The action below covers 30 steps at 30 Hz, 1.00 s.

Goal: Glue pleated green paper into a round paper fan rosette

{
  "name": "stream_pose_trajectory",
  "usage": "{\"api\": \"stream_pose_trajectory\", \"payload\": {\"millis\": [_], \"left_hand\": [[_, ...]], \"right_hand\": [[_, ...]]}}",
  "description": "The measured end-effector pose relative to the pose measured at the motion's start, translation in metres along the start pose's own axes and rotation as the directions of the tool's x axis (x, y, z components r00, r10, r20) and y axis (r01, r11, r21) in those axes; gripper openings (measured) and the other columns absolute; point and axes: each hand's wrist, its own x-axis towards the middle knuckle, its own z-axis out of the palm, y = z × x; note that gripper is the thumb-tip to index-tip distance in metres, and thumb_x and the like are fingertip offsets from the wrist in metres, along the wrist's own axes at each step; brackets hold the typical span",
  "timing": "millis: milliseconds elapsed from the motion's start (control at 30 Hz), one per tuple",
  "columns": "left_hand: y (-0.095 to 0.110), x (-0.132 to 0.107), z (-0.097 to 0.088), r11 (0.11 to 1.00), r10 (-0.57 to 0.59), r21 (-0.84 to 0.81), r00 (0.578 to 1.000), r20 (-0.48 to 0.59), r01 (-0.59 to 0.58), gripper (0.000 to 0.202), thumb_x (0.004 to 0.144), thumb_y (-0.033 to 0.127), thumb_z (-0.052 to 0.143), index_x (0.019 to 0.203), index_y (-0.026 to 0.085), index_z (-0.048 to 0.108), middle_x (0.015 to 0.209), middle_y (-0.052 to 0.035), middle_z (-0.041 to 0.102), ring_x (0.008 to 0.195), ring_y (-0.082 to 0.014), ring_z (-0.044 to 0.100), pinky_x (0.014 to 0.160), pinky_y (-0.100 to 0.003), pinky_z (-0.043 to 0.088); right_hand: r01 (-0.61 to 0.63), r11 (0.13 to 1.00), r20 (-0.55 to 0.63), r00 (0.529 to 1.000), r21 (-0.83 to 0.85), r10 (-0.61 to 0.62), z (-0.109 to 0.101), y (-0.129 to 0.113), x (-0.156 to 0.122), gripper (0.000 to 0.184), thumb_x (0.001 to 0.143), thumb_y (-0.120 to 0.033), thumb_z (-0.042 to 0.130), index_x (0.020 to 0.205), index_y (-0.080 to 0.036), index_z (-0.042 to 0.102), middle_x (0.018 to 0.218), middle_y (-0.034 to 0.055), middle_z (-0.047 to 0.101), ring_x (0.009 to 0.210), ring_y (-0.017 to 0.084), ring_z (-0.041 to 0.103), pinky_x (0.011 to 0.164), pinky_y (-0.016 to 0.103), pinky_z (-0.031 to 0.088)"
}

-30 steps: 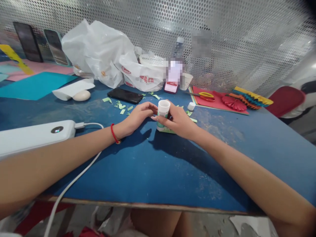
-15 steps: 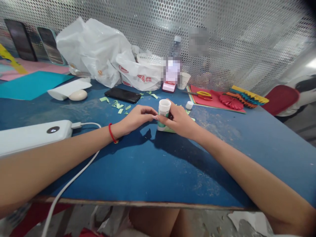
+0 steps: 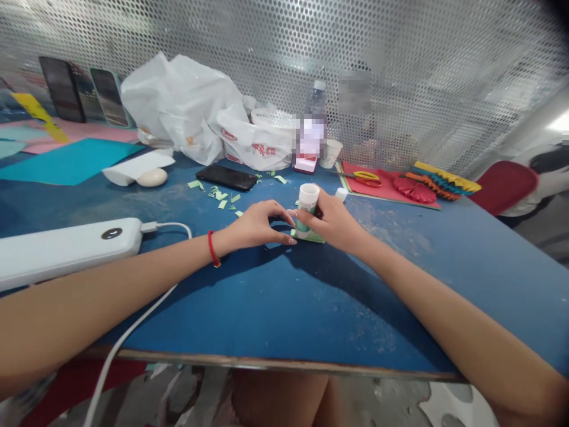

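A white and green glue stick [image 3: 306,204] stands tilted, its lower end down on a small piece of light green paper [image 3: 316,238] on the table. My right hand [image 3: 333,216] is wrapped round the glue stick from the right. My left hand [image 3: 267,224] wears a red bracelet at the wrist. Its thumb and fingers are apart, with the tips at the left end of the green paper, close to the glue stick. Part of the paper is hidden behind the hands. The white cap [image 3: 341,194] lies just beyond my right hand.
Green paper scraps [image 3: 219,194] lie near a black phone [image 3: 226,177]. A white power bank [image 3: 71,249] with a cable is at left. White plastic bags [image 3: 178,107] stand at the back. Scissors [image 3: 367,178] rest on red paper [image 3: 391,193] beside folded paper pieces [image 3: 444,178].
My right hand and the glue stick have shifted slightly right, and the stick leans more. My left thumb has moved down to the paper's edge, away from the fingers. The view has shifted a little.
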Motion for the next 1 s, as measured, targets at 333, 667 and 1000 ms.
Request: {"api": "stream_pose_trajectory", "payload": {"millis": [333, 667, 1000], "left_hand": [[0.002, -0.009, 0.006, 0.994, 0.096, 0.047, 0.995, -0.003, -0.095, 0.023, 0.071, 0.028, 0.088, 0.085, 0.017, 0.074, 0.093, -0.0051, 0.070, 0.094, -0.0189, 0.065, 0.089, -0.030, 0.049], [-0.001, -0.012, 0.008, 0.997, 0.073, -0.020, 0.997, 0.015, -0.073, 0.023, 0.068, 0.025, 0.089, 0.077, 0.015, 0.071, 0.089, -0.0049, 0.073, 0.090, -0.0170, 0.067, 0.084, -0.026, 0.051], [-0.003, -0.010, 0.008, 0.988, 0.022, -0.153, 1.000, 0.012, -0.020, 0.023, 0.064, 0.025, 0.091, 0.071, 0.015, 0.071, 0.087, -0.0052, 0.074, 0.093, -0.0193, 0.069, 0.089, -0.028, 0.051]], "right_hand": [[-0.200, 0.976, -0.070, 0.976, 0.087, 0.207, -0.001, -0.010, -0.006, 0.042, 0.084, -0.059, 0.059, 0.071, -0.020, 0.050, 0.058, -0.0012, 0.052, 0.054, 0.013, 0.045, 0.052, 0.028, 0.034], [-0.032, 0.999, -0.089, 0.996, -0.021, 0.030, 0.001, -0.006, -0.009, 0.043, 0.085, -0.059, 0.058, 0.064, -0.023, 0.050, 0.050, -0.0012, 0.049, 0.045, 0.014, 0.042, 0.043, 0.028, 0.031], [-0.016, 0.997, -0.105, 0.994, -0.077, 0.007, -0.004, 0.006, -0.010, 0.040, 0.086, -0.057, 0.057, 0.066, -0.024, 0.048, 0.053, -0.0012, 0.049, 0.047, 0.015, 0.042, 0.046, 0.029, 0.033]]}}
